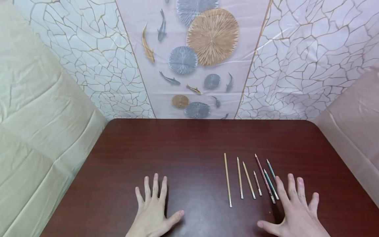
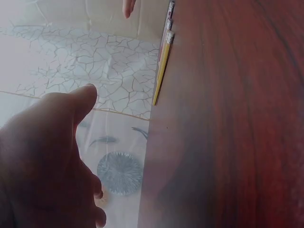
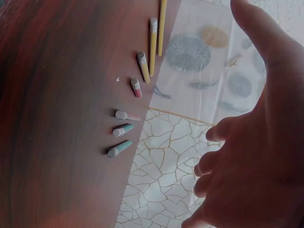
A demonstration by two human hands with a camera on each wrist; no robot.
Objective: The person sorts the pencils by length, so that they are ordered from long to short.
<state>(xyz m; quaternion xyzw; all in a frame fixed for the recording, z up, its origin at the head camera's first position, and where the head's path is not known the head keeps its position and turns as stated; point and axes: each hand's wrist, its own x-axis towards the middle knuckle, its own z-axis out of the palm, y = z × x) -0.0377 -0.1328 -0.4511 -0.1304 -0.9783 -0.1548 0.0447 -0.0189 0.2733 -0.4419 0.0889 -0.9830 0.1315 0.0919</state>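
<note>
Several pencils lie in a loose row on the table, points away and eraser ends toward me. From left come a long yellow pencil [image 1: 227,181], two shorter yellow pencils [image 1: 239,177], a short red pencil [image 1: 257,183], a long dark red pencil [image 1: 265,178] and two teal pencils [image 1: 271,184]. My right hand [image 1: 299,210], fingers spread and holding nothing, is nearest the teal pencils; its index fingertip hides the rightmost one's lower end. Well left of the row, my left hand [image 1: 154,210] has its fingers spread and holds nothing. Eraser ends [image 3: 122,130] face the right wrist camera.
The dark red-brown table [image 1: 118,144] has rounded far corners. Behind it hangs a patterned cloth [image 1: 88,65] with fish and round leaf shapes. Plain beige cloth [image 1: 35,131] lines the left side, and similar cloth [image 1: 352,121] the right.
</note>
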